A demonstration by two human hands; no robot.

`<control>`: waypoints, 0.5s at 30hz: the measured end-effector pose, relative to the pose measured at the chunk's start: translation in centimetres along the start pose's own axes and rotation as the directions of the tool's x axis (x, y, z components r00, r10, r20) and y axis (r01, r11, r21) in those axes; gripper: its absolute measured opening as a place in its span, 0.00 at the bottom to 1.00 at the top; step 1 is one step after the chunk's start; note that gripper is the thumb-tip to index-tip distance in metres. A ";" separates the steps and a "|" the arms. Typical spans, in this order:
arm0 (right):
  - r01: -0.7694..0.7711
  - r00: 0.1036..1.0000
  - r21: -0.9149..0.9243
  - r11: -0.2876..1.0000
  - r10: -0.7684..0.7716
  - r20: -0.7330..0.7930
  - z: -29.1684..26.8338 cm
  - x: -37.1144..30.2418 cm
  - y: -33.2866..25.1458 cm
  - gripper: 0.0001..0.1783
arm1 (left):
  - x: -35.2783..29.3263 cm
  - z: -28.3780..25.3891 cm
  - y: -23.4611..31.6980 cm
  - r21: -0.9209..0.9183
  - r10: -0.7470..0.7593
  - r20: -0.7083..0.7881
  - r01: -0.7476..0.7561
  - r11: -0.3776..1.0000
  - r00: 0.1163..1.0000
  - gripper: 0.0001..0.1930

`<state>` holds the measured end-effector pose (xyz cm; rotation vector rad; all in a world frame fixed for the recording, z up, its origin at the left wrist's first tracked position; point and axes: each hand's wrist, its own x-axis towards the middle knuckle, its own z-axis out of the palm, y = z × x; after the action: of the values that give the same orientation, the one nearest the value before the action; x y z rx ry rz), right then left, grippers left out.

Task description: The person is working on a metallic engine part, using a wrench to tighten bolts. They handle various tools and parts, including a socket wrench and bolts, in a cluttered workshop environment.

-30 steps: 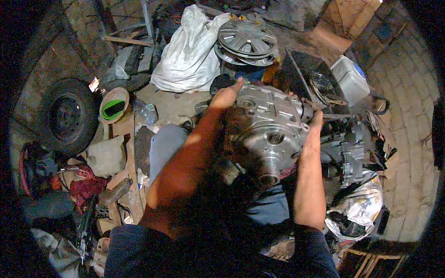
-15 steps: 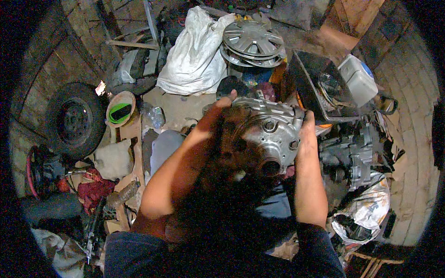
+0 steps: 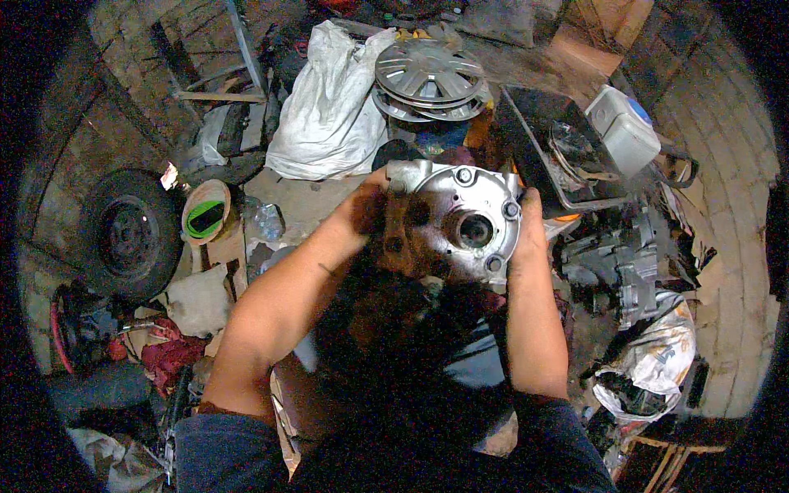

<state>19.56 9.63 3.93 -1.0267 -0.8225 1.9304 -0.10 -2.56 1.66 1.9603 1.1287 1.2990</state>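
Between my two hands I hold up a silvery cast-metal housing (image 3: 485,201). A round flange with a dark central bore and several bolt heads around it faces me. My left hand (image 3: 370,204) grips its left side, with much of that hand in shadow and its fingers partly hidden. On the opposite side, my right hand (image 3: 530,218) is pressed against the edge, thumb upward and the other fingers behind the metal. The left part of the housing lies in dark shadow.
Farther off stand a white sack (image 3: 325,111), stacked wheel covers (image 3: 427,74) and a black bin (image 3: 534,123). A tyre (image 3: 131,234) and a bowl with a green inside (image 3: 205,218) are at left. At right lie another metal casting (image 3: 625,255) and a white bag (image 3: 657,353).
The housing has been tilted and turned, so its bored flange now faces me more squarely. Both hands stay on it and have shifted slightly left. The view has moved a little.
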 end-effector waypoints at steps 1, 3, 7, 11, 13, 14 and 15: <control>0.008 0.998 0.074 0.997 -0.012 0.056 -0.6 0.4 0.3 0.31 | 0.5 0.0 0.9 0.016 0.037 -0.002 -0.037 0.999 0.999 0.22; 0.020 0.989 0.144 0.989 -0.041 0.145 -1.5 1.3 0.7 0.30 | 1.0 0.3 1.2 -0.020 0.055 -0.076 -0.056 0.998 0.996 0.22; -0.047 0.984 0.185 0.982 0.014 0.179 -2.4 4.3 0.9 0.29 | 0.8 0.1 -0.6 -0.255 -0.145 -0.212 0.088 0.963 0.967 0.20; -0.076 0.953 0.158 0.984 0.026 0.300 -2.1 4.7 1.9 0.31 | 0.2 -1.8 -7.7 -0.952 -0.780 -0.151 0.124 0.281 0.607 0.22; -0.066 0.956 0.151 0.986 0.019 0.292 -2.6 4.4 1.6 0.33 | 1.5 -0.6 -5.3 -0.946 -0.776 -0.219 0.067 0.317 0.592 0.25; -0.072 0.951 0.134 0.988 0.028 0.307 -2.3 3.8 1.5 0.33 | 1.5 -0.5 -4.8 -0.938 -0.806 -0.253 0.068 0.340 0.535 0.27; -0.073 0.946 0.120 0.990 0.031 0.324 -1.9 3.5 1.3 0.33 | 1.8 -0.6 -4.4 -0.928 -0.828 -0.289 0.072 0.365 0.481 0.29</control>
<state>19.52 12.33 0.73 -0.6693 -0.8385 2.2013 -1.92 1.24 -0.72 0.1823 0.9812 1.8103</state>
